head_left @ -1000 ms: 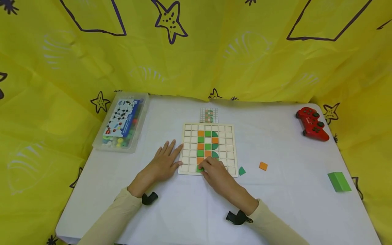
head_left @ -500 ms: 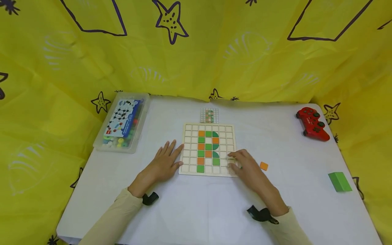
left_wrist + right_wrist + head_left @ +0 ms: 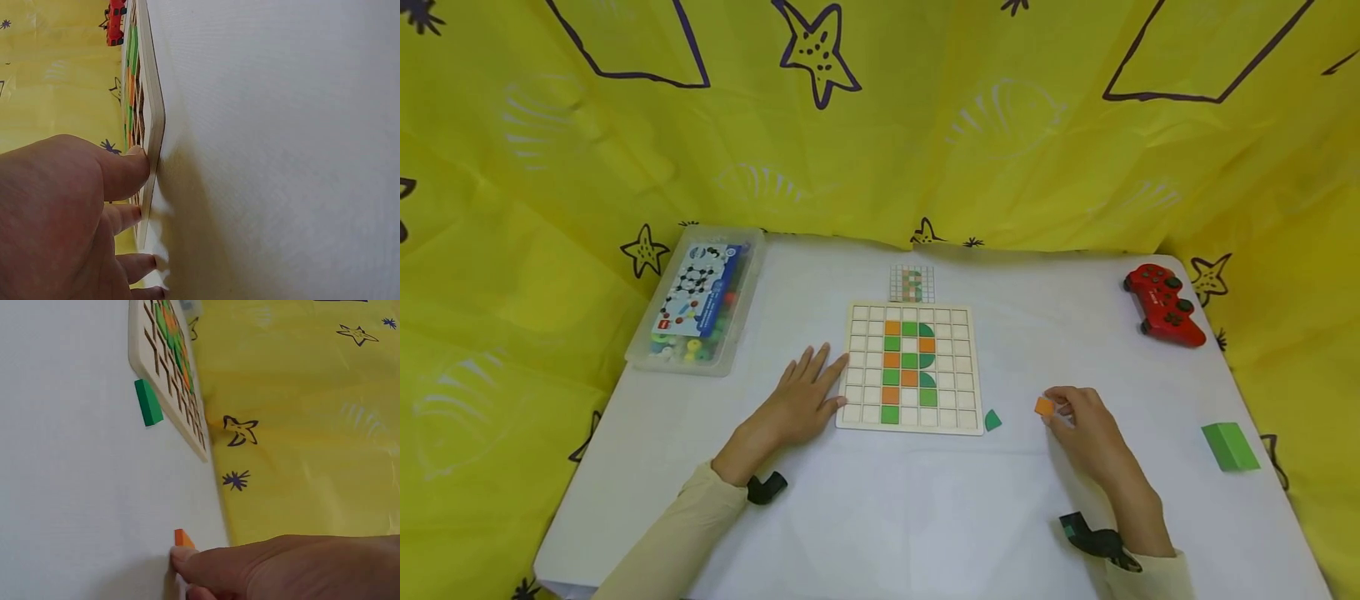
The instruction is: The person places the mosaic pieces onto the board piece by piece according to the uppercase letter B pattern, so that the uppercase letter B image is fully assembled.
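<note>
A wooden grid board (image 3: 958,367) lies mid-table, with orange and green tiles set in its cells in an R-like shape. My left hand (image 3: 801,404) lies flat beside it, fingers spread, the thumb and index finger touching its left edge. The left wrist view shows that thumb (image 3: 125,175) against the board's rim. To the right, my right hand (image 3: 1090,433) pinches an orange square tile (image 3: 1043,407) between thumb and fingers; part of the tile is covered in the right wrist view. A loose green quarter-round tile (image 3: 992,420) rests near the board's lower right corner.
A small pattern card (image 3: 912,283) lies behind the board. At the back left stands a clear plastic box (image 3: 696,300) of colourful pieces. A red game controller (image 3: 1165,304) and a green block (image 3: 1230,447) are on the right. Yellow cloth (image 3: 880,167) hangs behind the table.
My right hand has left the board's lower cells and moved right, past the green quarter-round tile, to the orange tile, which it now pinches. The left hand has stayed in place.
</note>
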Demonstrator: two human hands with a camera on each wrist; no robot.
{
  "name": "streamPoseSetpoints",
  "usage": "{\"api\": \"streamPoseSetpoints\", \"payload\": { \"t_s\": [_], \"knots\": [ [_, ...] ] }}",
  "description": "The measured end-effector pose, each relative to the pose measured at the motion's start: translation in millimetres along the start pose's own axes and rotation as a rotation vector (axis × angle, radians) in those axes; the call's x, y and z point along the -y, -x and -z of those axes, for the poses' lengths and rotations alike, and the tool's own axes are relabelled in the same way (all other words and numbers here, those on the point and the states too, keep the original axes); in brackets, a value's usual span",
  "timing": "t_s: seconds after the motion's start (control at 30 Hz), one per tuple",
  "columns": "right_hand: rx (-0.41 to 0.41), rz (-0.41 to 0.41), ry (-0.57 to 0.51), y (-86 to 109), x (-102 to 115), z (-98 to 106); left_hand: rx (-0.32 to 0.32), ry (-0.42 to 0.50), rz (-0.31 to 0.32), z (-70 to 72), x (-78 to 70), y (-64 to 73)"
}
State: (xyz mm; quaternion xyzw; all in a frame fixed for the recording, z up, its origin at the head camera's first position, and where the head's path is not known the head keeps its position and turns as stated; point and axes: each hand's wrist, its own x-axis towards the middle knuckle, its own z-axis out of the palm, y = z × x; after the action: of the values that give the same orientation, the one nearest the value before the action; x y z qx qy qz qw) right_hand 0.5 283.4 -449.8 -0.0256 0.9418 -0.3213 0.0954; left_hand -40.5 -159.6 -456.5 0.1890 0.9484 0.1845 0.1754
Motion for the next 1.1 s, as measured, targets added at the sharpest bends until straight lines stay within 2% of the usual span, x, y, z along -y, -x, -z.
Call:
{"api": "streamPoseSetpoints", "payload": {
  "t_s": [0.17,0.37,0.6,0.73,0.97,1.1],
  "knots": [
    [-0.054,0.045,0.003,-1.5,0,-6,-0.007,0.002,-0.008,-1.5,0.8,-0.3],
    [-0.045,0.045,0.012,-8.8,2,-7,-0.007,-0.002,-0.013,-1.4,1.5,0.4],
    [-0.016,0.045,0.021,-30.5,12,-11,-0.007,0.014,-0.017,1.3,0.4,2.5],
    [0.011,0.053,0.024,-39.3,22,-19,-0.002,0.013,-0.013,1.8,-0.5,2.7],
    [-0.001,0.115,0.004,-44.9,50,-32,0.0,0.01,-0.012,2.0,-1.2,2.3],
    [0.033,0.195,0.0,-41.4,71,-47,0.002,0.0,-0.013,1.8,-1.0,1.6]
  ]
}}
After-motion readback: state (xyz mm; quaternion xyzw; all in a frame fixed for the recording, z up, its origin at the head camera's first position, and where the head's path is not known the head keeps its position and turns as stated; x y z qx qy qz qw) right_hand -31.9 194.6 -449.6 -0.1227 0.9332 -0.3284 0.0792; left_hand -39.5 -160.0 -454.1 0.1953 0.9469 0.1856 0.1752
